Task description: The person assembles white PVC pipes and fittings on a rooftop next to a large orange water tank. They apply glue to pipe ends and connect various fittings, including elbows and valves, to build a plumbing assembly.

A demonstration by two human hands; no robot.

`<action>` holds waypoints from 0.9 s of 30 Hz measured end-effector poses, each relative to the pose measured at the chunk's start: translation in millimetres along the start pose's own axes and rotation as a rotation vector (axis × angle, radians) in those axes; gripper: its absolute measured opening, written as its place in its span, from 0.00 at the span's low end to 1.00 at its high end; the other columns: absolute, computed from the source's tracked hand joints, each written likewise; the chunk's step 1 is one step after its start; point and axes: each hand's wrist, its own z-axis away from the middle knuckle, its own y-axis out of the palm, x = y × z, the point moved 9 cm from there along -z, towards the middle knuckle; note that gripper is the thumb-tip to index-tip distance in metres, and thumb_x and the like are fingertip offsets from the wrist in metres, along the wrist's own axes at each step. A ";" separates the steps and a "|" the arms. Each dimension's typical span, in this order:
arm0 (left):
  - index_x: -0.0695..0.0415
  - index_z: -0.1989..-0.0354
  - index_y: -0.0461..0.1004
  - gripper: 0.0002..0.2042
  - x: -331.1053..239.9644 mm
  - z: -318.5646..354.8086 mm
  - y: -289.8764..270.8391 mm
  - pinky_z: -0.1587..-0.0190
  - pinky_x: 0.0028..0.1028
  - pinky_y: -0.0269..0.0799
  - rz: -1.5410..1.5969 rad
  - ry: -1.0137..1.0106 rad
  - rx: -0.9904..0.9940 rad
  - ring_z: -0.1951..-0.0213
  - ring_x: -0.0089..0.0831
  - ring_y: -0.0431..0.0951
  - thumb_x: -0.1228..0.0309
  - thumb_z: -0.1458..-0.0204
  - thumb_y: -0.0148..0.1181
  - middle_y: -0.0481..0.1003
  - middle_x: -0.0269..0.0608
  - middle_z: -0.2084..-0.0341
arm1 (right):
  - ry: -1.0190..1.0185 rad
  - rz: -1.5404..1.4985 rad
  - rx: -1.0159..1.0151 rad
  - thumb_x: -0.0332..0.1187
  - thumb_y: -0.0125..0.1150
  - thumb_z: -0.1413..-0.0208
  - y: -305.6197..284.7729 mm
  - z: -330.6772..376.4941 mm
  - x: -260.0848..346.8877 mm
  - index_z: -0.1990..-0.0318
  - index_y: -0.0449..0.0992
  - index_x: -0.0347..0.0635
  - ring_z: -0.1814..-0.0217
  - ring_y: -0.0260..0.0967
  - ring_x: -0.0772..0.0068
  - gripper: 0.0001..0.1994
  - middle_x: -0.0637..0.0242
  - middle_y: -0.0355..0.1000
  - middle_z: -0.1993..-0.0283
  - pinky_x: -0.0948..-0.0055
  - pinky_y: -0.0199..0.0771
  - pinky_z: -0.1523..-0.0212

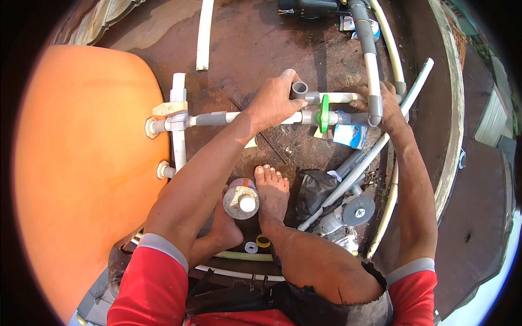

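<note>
Outdoors, the left hand pinches a grey elbow fitting. The right hand's grip closes on the attached white pipe.

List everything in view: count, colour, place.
Tank: one, orange, left
Tan-handled valve: one, white, beside tank
Green-handled valve: one, grey, right of centre
Fitting: one, grey, centre
Short pipe: one, white, beside fitting
Other pipes: several, mostly white, throughout
Packets: at least two, blue, right half
Machine: one, black, top
Angle grinder: one, grey, lower right
Bag: one, black, beside grinder
Can: one, pale top, lower centre
Rings: two, white and yellow, below can
Sleeves: two, red, lower edge
Left hand: one, on fitting
Right hand: one, on short pipe
Feet: two, beside can
</note>
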 end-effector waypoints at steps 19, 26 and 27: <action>0.61 0.59 0.72 0.15 -17.8 -0.6 6.7 0.58 0.41 0.79 -0.008 0.115 -0.051 0.57 0.54 0.88 0.75 0.48 0.75 0.84 0.54 0.64 | -0.066 0.033 -0.067 0.53 0.73 0.40 7.7 0.7 -6.0 0.45 0.83 0.51 0.27 0.67 0.41 0.22 0.58 0.80 0.41 0.40 0.58 0.24; 0.61 0.58 0.74 0.15 -14.6 -0.6 4.9 0.60 0.40 0.78 0.060 0.069 -0.016 0.58 0.54 0.87 0.75 0.49 0.75 0.84 0.54 0.66 | -0.058 -0.014 -0.098 0.51 0.75 0.40 0.4 2.2 1.3 0.45 0.83 0.51 0.27 0.66 0.38 0.22 0.55 0.79 0.41 0.40 0.57 0.23; 0.61 0.58 0.74 0.15 -14.3 -4.1 1.8 0.60 0.40 0.78 0.057 0.049 0.006 0.58 0.54 0.87 0.75 0.49 0.76 0.84 0.54 0.66 | -0.052 -0.024 -0.090 0.51 0.75 0.40 0.1 2.0 3.2 0.45 0.83 0.51 0.27 0.66 0.38 0.22 0.54 0.79 0.41 0.40 0.57 0.23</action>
